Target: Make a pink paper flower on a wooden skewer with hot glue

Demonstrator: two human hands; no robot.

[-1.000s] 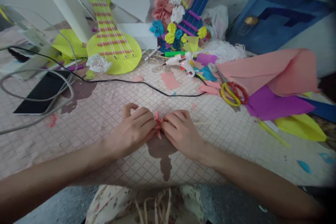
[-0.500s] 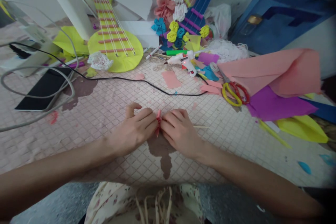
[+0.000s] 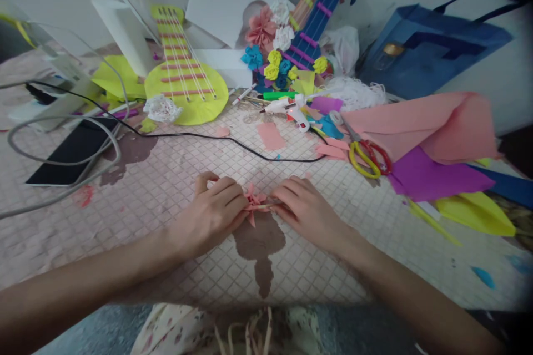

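Observation:
In the head view a small pink paper flower (image 3: 255, 199) with pointed petals is held above the table between my two hands. My left hand (image 3: 214, 211) pinches the flower's left side, its index finger bent up. My right hand (image 3: 306, 208) is closed on a thin wooden stick (image 3: 264, 207), whose end lies across the front of the flower. The fingertips of my left hand hide part of the flower, and my right hand covers the rest of the stick.
Behind my hands a black cord (image 3: 233, 140) runs to a white glue gun (image 3: 293, 113). Scissors (image 3: 366, 159), pink crepe paper (image 3: 425, 122) and purple paper (image 3: 437, 175) lie at the right. A yellow paper guitar (image 3: 187, 89) and a black tablet (image 3: 73, 152) are at the left.
My right hand has moved slightly right, away from the flower, and now holds the stick across it. The flower has turned so its petals show. The camera view has tilted up a little.

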